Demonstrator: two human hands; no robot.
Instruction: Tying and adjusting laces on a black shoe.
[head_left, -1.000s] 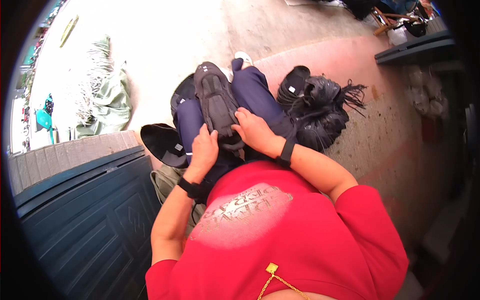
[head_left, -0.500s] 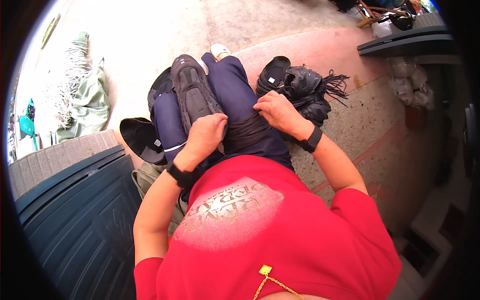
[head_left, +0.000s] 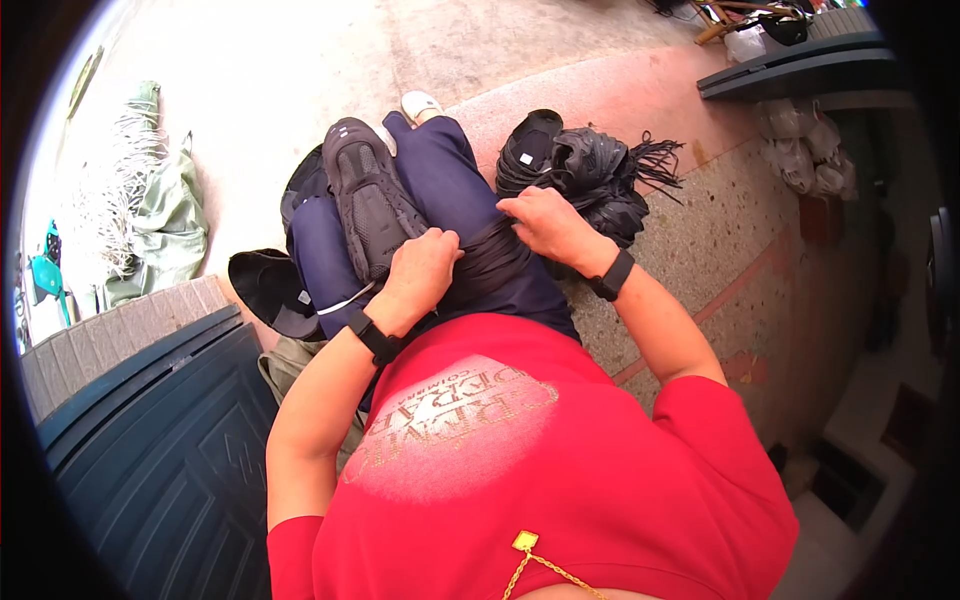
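Observation:
A black shoe lies sole up along my left thigh. My left hand is closed in a pinch beside its near end. Across my right thigh is a loose bunch of thin black strands, like shoelaces, between both hands. My right hand is also closed, thumb and fingertips together above that bunch. Whatever either pinch holds is too thin to make out. Just beyond my right hand sits a pile of black shoes with laces trailing off its right side.
Another black shoe piece rests left of my leg, beside a dark blue panelled door. A green sack with white strands lies at the far left. White plastic bags hang at the right, below a dark ledge.
The view has shifted slightly. My left hand has moved a little away from the shoe, toward the strands on my thigh. Both hands stay pinched.

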